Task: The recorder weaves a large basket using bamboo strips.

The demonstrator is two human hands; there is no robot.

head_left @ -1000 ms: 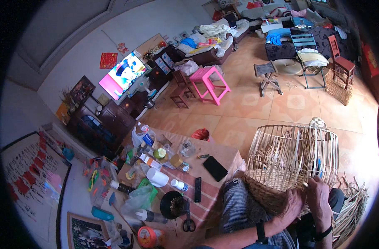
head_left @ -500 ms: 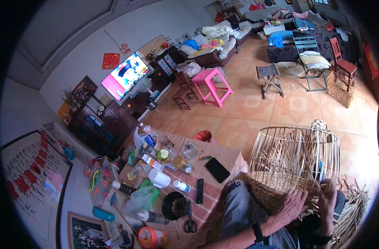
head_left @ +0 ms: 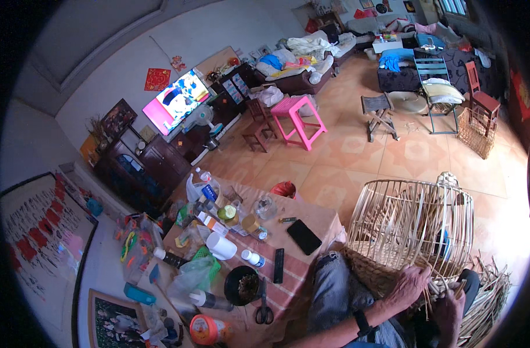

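Note:
A half-woven basket (head_left: 366,263) of pale plant strips rests against my legs, with a dense woven wall and long bare ribs curving up into a cage. My left hand (head_left: 412,284), with a dark band on its wrist, pinches pale strips at the basket's near edge. Just right of it and lower, my right hand (head_left: 450,308) is closed around light strips whose ends stick up past the fingers. Short strip ends show between the two hands. Beside my right leg lies a loose heap of long dry strips (head_left: 490,293).
At left, a cloth-covered table (head_left: 303,272) carries a black phone (head_left: 304,236), a remote (head_left: 279,265), scissors (head_left: 264,310), a dark bowl (head_left: 242,285) and several bottles. Beyond are a pink stool (head_left: 298,119), a folding stool (head_left: 379,113) and a lit television (head_left: 177,101).
My right hand has moved down, away from the basket wall, and strips now show in its grip. My left hand stays at the basket's near edge. The view has shifted slightly.

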